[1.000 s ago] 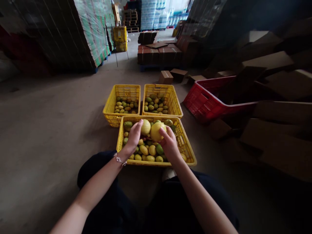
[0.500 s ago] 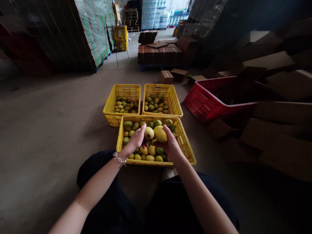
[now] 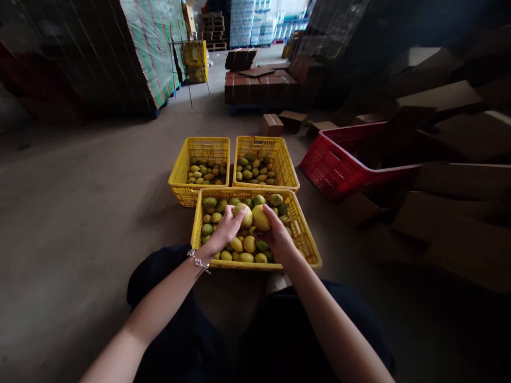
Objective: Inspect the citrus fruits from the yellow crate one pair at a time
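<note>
Over the near yellow crate [image 3: 313,250], my left hand [image 3: 227,227] grips a yellow-green fruit [image 3: 244,216], thumb on top. Close beside it, my right hand [image 3: 278,236] is wrapped round the right side of a yellow fruit [image 3: 261,218]. Below both hands the crate holds several green and yellow fruits [image 3: 246,257]. Behind it stand two smaller-looking yellow crates, one at the left [image 3: 175,175] and one at the right [image 3: 289,170], each partly filled with similar fruits. My fingers' undersides are partly hidden.
A red crate [image 3: 335,165] stands at the right, with cardboard pieces [image 3: 451,205] around it. A small brown box [image 3: 271,125] lies beyond the yellow crates. Farther back are stacked flat cartons [image 3: 259,88], a wrapped green stack [image 3: 154,48] and a yellow container [image 3: 195,61].
The fruit in my left hand has turned, and my left thumb now lies across its top. The fruit in my right hand has shifted slightly left.
</note>
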### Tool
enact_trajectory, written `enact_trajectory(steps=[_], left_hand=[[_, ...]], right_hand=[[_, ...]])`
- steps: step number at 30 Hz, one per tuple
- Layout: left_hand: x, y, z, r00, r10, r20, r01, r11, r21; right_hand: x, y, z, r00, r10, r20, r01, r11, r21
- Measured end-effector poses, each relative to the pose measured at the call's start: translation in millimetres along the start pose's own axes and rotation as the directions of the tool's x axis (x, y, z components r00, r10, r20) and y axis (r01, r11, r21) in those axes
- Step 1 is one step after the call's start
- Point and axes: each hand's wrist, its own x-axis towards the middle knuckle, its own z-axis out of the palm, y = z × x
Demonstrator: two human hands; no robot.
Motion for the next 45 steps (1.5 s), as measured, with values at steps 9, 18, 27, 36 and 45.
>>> enact_trajectory(steps=[9, 18, 27, 36, 45], left_hand=[[-1.8, 8.7, 2.3, 0.999, -0.007, 0.053, 0.015, 0.99, -0.142], [7.9, 8.8, 2.2, 0.984, -0.163, -0.065, 0.121, 0.901, -0.417], [5.3, 21.9, -6.9, 0.938, -0.239, 0.25, 0.342, 0.752, -0.564], [-2.0, 29.9, -9.7, 0.887, -0.297, 0.354, 0.462, 0.565, -0.683], [3.0, 23.3, -9.5, 0.915, -0.309, 0.259, 0.39, 0.515, -0.763]], right_hand=[[-6.6, -1.7, 5.0, 0.99, -0.133, 0.039, 0.133, 0.991, 0.009], [-6.2, -8.4, 5.7, 0.997, 0.069, -0.029, -0.064, 0.988, 0.142], [-9.2, -7.1, 2.2, 0.992, -0.015, 0.128, -0.002, 0.991, 0.131], [-1.7, -5.6, 2.3, 0.985, 0.172, 0.009, -0.171, 0.971, 0.169], [-2.7, -4.1, 6.5, 0.98, 0.153, -0.128, -0.126, 0.972, 0.199]])
